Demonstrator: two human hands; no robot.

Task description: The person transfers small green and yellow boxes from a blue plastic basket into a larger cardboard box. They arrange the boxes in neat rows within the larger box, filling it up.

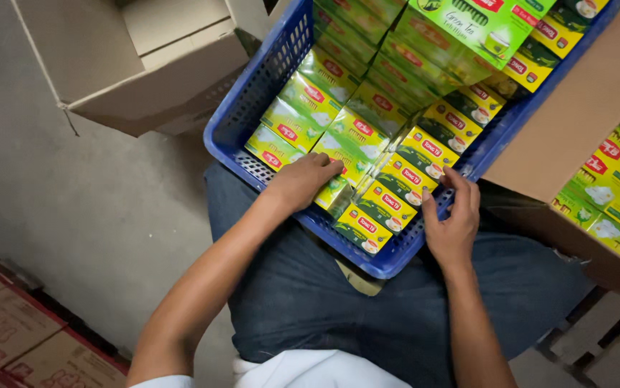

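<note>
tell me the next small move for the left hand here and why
Probably press the tilted box under the left hand down flat into its row. It sits askew at the near end of the blue basket, while the other boxes lie in neat rows. The right hand rests on the basket's near rim, steadying it.
</note>
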